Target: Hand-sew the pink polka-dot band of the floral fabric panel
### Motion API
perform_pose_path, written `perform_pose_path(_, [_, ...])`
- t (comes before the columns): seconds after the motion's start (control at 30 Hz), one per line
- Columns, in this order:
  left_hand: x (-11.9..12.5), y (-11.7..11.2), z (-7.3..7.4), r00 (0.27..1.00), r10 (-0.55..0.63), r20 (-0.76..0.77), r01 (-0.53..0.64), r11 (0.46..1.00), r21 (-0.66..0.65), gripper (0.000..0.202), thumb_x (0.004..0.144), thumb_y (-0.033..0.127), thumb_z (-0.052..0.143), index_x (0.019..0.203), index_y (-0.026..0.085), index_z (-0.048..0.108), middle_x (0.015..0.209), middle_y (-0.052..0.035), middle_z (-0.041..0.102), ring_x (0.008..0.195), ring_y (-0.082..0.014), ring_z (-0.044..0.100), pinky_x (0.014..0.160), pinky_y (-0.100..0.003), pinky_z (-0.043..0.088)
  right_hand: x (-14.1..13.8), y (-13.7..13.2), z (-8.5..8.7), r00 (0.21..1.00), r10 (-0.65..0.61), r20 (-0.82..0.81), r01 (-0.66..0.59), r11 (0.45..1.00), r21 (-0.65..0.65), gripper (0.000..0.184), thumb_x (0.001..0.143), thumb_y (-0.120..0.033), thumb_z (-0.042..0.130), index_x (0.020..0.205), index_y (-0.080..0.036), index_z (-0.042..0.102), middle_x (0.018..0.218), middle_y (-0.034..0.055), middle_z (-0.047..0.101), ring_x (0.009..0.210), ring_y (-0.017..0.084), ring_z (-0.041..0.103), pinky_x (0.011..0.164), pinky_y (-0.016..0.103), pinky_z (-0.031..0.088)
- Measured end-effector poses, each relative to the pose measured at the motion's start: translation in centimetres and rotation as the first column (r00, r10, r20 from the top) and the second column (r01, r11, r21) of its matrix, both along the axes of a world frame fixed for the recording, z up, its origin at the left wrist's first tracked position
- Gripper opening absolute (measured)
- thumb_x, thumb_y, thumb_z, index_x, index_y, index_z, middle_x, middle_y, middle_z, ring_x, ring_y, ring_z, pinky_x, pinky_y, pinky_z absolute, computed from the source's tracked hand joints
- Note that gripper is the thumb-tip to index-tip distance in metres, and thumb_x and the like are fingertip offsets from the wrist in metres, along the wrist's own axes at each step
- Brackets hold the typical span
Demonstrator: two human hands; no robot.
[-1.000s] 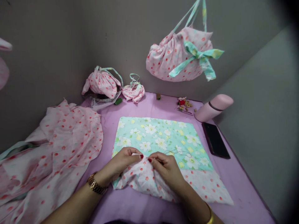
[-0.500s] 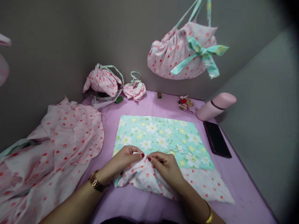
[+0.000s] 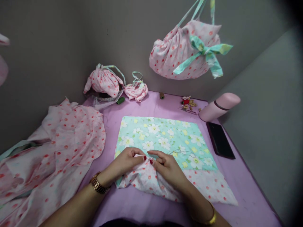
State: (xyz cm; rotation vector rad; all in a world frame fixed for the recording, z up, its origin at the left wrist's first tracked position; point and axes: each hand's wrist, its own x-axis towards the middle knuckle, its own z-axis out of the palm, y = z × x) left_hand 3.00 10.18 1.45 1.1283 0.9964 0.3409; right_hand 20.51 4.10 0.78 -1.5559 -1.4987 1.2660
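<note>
A mint cloth with white flowers (image 3: 163, 143) lies flat before me, with a pink dotted cloth (image 3: 208, 183) along its near edge. My left hand (image 3: 129, 161) pinches a raised fold of the pink cloth between thumb and fingers. Just right of that fold, my right hand (image 3: 167, 167) has its index finger stretched out and apart from the thumb, whose tip touches the cloth; the other fingers curl under. No needle can be made out. A loose dark thread (image 3: 183, 153) loops over the mint cloth beside my right hand.
Crumpled pink dotted fabric (image 3: 71, 135) covers the left side. A phone (image 3: 220, 140) and a pink bottle (image 3: 220, 107) are at right. Thread spools, including a brown spool (image 3: 162, 95), and pink pouches (image 3: 104, 80) sit behind. A pink drawstring bag (image 3: 180, 53) hangs above.
My right index finger has lifted and straightened away from the thumb, opening the pinch at the fold. My left hand keeps its grip in the same place.
</note>
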Motion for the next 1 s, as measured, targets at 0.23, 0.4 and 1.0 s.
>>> perform_pose_path(0.23, [-0.01,0.04,0.1,0.993,-0.041,-0.109,0.061,0.981,0.184,0.019,0.071,0.032,0.058,0.07,0.015,0.067,0.06,0.0008,0.061,0.053,-0.0109,0.049,0.049,-0.02,0.035,0.16,0.1,-0.19,0.998,0.034,-0.055,-0.036,0.999,-0.026,0.016,0.083,-0.028,0.051,0.079,-0.018,0.062,0.048,-0.0071,0.036,0.044,0.007,0.028,0.044,0.02,0.022])
perform_pose_path(0.4, [0.03,0.02,0.16,0.988,-0.018,-0.151,0.053,0.972,0.229,0.017,0.07,0.031,0.058,0.068,0.016,0.065,0.059,0.0019,0.06,0.052,-0.0111,0.048,0.048,-0.02,0.033,0.18,0.09,-0.36,0.998,0.024,-0.055,-0.026,0.999,-0.037,0.016,0.082,-0.028,0.05,0.079,-0.018,0.063,0.049,-0.0065,0.038,0.045,0.008,0.029,0.045,0.02,0.023])
perform_pose_path(1.0, [0.01,-0.25,0.1,0.976,-0.07,-0.207,0.149,0.904,0.401,0.016,0.074,0.026,0.053,0.07,0.016,0.066,0.066,-0.0008,0.065,0.062,-0.0146,0.055,0.056,-0.022,0.038,-0.37,-0.23,-0.19,0.984,0.033,0.174,-0.047,0.995,0.082,0.015,0.081,-0.021,0.048,0.077,-0.019,0.062,0.045,-0.0071,0.034,0.043,0.008,0.029,0.045,0.021,0.021])
